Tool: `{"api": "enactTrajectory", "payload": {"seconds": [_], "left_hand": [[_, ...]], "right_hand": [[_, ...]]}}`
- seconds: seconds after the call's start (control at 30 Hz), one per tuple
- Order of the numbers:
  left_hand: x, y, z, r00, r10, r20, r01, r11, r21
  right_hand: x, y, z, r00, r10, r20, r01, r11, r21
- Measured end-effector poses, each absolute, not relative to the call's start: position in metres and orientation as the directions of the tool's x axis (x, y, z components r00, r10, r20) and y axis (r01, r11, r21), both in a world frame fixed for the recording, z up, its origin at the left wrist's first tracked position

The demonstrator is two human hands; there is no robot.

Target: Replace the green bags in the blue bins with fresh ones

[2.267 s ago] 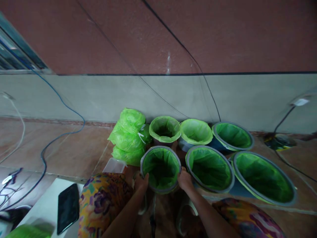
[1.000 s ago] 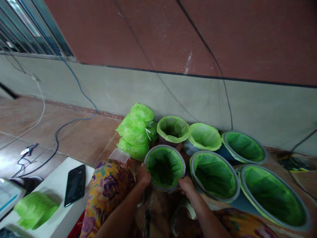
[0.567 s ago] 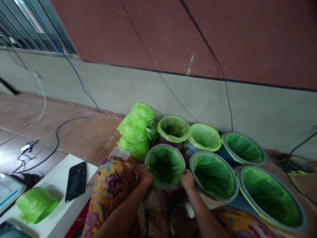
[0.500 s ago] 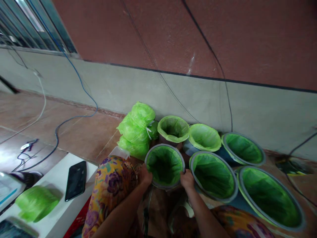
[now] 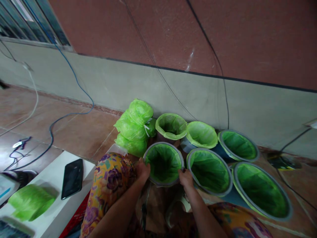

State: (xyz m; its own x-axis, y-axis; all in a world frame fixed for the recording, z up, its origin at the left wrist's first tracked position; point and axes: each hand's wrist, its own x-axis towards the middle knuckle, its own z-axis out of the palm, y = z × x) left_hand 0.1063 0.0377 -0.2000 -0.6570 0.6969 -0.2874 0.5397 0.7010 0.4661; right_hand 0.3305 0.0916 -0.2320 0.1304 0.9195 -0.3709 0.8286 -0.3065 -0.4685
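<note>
A small grey-rimmed bin (image 5: 163,145) lined with a green plastic bag stands on the floor right in front of me. My left hand (image 5: 142,170) grips its left rim, fingers curled on the edge. My right hand (image 5: 185,177) holds the right rim the same way. Several more green-lined bins surround it: one (image 5: 209,170) beside it to the right, a larger one (image 5: 262,189) further right, and three (image 5: 170,125) behind along the wall. My knees in patterned cloth (image 5: 109,178) flank my arms.
Tied green bags (image 5: 132,127) are piled left of the bins. A white table (image 5: 53,205) at lower left carries a black phone (image 5: 72,178) and a roll of green bags (image 5: 29,201). Cables (image 5: 59,115) trail over the tiled floor and down the wall.
Both hands have stayed on the bin's rim, shifting slightly around it. My view has swung left and then a little down.
</note>
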Motion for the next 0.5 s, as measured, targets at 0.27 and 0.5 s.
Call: {"api": "enactTrajectory", "payload": {"seconds": [0.27, 0.5], "left_hand": [[0.118, 0.025, -0.204, -0.597, 0.663, -0.452, 0.539, 0.748, 0.387], [0.113, 0.035, -0.193, -0.537, 0.729, -0.425, 0.626, 0.682, 0.378]], "right_hand": [[0.322, 0.094, -0.222, 0.141, 0.904, -0.403, 0.901, -0.286, -0.327], [0.326, 0.093, -0.22, 0.146, 0.85, -0.506, 0.905, -0.322, -0.279]]}}
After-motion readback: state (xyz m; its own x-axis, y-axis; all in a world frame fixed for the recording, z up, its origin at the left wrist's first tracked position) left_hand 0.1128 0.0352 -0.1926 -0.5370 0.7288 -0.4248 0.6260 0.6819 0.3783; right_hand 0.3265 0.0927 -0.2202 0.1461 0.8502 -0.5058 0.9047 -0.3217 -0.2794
